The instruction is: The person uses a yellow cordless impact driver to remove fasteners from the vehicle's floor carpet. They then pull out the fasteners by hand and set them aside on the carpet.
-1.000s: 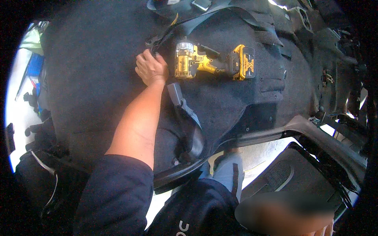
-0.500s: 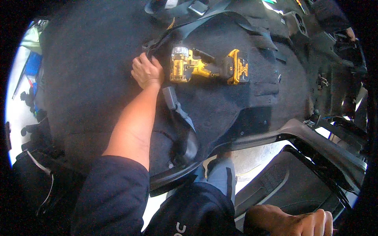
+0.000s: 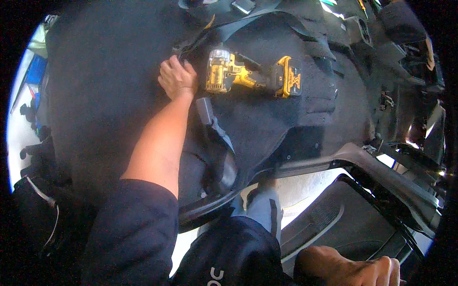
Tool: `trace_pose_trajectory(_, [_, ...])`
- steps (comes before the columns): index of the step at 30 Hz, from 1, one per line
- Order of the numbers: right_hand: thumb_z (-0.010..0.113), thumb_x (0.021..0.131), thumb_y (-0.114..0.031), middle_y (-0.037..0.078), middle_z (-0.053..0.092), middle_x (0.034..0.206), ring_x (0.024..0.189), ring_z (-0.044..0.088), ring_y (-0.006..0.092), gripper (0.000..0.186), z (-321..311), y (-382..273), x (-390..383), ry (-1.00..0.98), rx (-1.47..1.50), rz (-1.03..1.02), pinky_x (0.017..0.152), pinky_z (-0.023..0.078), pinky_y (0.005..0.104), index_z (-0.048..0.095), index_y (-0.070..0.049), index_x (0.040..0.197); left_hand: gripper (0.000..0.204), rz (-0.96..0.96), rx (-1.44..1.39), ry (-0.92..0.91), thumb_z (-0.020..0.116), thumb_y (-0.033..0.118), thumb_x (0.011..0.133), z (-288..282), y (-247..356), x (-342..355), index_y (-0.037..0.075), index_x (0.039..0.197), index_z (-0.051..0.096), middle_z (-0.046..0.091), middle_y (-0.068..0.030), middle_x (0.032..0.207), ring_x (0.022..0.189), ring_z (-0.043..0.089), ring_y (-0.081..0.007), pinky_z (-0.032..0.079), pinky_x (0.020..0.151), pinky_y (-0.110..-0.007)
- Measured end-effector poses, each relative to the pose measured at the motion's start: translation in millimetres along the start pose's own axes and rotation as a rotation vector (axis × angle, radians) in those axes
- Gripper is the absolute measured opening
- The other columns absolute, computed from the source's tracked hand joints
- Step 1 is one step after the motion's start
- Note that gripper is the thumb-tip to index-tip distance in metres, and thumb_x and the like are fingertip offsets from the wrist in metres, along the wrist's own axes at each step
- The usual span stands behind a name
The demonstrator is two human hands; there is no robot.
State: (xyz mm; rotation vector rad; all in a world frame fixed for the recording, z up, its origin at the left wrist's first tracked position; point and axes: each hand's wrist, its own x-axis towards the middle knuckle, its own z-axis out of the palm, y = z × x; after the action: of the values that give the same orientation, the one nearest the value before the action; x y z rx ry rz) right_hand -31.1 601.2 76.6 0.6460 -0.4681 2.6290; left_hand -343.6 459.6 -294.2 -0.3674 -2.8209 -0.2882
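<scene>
My left hand (image 3: pixel 177 77) reaches down onto the dark carpet of a vehicle floor. Its fingers are curled round the near end of a dark strap (image 3: pixel 188 46), and what lies under them is hidden. Just right of that hand, a yellow and black cordless impact driver (image 3: pixel 228 76) lies on its side, its battery toward the right. Below the tool rests a grey seat belt buckle (image 3: pixel 205 111) on its stalk. At the lower right, over the open door, my right hand (image 3: pixel 355 269) is closed with knuckles up; anything inside it is out of sight.
A raised door sill (image 3: pixel 286 171) runs along the near side of the carpet (image 3: pixel 114 95). Beyond it hangs a dark door panel (image 3: pixel 334 219). At the upper right is another person's arm (image 3: pixel 430 55). A phone-like flat object (image 3: pixel 244 5) lies at the far edge.
The view has shifted slightly, so the floor and tool appear a little higher. My left hand stays by the strap end, and my right hand stays closed.
</scene>
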Motion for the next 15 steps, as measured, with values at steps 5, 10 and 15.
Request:
trace_pose_trajectory(5, [0.051,0.098,-0.038,0.008,0.058,0.065,0.055,0.052,0.0201,0.042,-29.4,25.9,-42.1,0.391,-0.305,-0.019,0.076,0.053,0.0533,0.064,-0.01,0.07,0.037,-0.009,-0.022,-0.021,0.058,0.034,0.091,1.1,-1.4,-0.1,0.012,0.12,0.054,0.056,-0.0144,0.113,0.11,0.056,-0.0339,0.044,0.09,-0.05])
trace_pose_trajectory(10, [0.07,0.088,-0.046,0.009,0.069,0.086,0.079,0.067,0.0237,0.051,-128.7,95.3,-126.0,1.012,-1.133,0.982,0.074,0.053,0.0373,0.065,0.002,0.102,0.036,-0.001,-0.012,-0.011,0.06,0.033,0.089,-1.4,1.2,0.4,0.012,0.117,0.055,0.056,-0.0135,0.113,0.108,0.056,-0.0333,0.043,0.089,-0.049])
trace_pose_trajectory(15, [0.079,0.084,-0.027,0.014,0.071,0.095,0.082,0.066,0.0188,0.053,-178.0,199.7,-180.8,1.098,-1.022,1.327,0.076,0.053,0.0316,0.057,0.007,0.118,0.035,-0.004,-0.021,-0.003,0.061,0.032,0.088,0.2,0.0,-1.3,0.011,0.116,0.056,0.056,-0.0133,0.112,0.108,0.056,-0.033,0.042,0.089,-0.049])
